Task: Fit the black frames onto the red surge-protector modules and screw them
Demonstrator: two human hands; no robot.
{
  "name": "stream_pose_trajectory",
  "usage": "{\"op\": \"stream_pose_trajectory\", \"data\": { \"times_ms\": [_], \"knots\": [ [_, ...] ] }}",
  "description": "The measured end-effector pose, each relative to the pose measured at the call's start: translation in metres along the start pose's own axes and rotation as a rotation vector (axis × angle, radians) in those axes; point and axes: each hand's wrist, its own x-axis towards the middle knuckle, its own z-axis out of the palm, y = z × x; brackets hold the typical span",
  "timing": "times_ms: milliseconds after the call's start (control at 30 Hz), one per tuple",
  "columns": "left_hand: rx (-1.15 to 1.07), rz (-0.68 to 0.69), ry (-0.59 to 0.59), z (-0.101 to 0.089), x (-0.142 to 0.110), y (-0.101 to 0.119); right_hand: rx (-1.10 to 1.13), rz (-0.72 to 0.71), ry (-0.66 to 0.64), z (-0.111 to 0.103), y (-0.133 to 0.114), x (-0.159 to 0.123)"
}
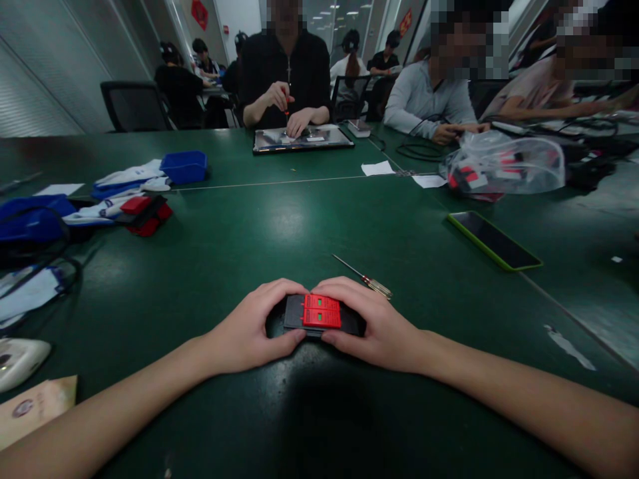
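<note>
Low over the green table, a flat black case (294,313) lies between my two hands. On its top sits a bright red plastic panel (322,311) in two rows, each with a small green mark. My left hand (262,326) grips the left end, thumb on the near edge and fingers along the far edge. The right end is gripped the same way by my right hand (367,326). Both hands cover the ends of the case, and its underside is hidden. Just beyond my right hand lies a screwdriver (375,286) with a clear handle.
A phone with a green edge (494,239) lies to the right, near a plastic bag (509,163) of red and black items. Gloves (127,176), a blue box (184,166) and red-black pieces (146,214) lie left. Across the table, a person works over a flat panel (324,138).
</note>
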Motion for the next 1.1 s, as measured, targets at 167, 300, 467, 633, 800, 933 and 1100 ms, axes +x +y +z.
{"op": "stream_pose_trajectory", "data": {
  "times_ms": [167,300,467,633,800,933,1100],
  "knots": [
    [-0.01,0.01,-0.012,-0.0009,-0.0007,-0.0008,-0.005,0.082,-0.072,-0.0016,-0.0008,0.001],
    [0.01,-0.021,-0.021,-0.0014,-0.001,0.0003,-0.028,0.099,-0.113,-0.0048,-0.0021,0.0019],
    [0.028,-0.023,-0.01,-0.0002,-0.0013,-0.0003,-0.037,0.104,-0.116,-0.0054,-0.0025,0.0021],
    [0.031,-0.021,-0.011,0.0,-0.0011,0.0002,-0.045,0.103,-0.109,-0.0047,-0.0029,0.0022],
    [0.033,-0.012,-0.019,-0.0005,-0.0015,-0.0001,-0.054,0.103,-0.114,-0.0051,-0.0026,0.0022],
    [0.032,-0.008,-0.022,-0.0006,-0.0017,-0.0014,-0.052,0.11,-0.122,-0.0051,-0.0024,0.0017],
    [0.026,0.008,-0.039,-0.0033,-0.0022,-0.0018,-0.098,0.116,-0.122,-0.0052,-0.0029,0.0011]
  ]
}}
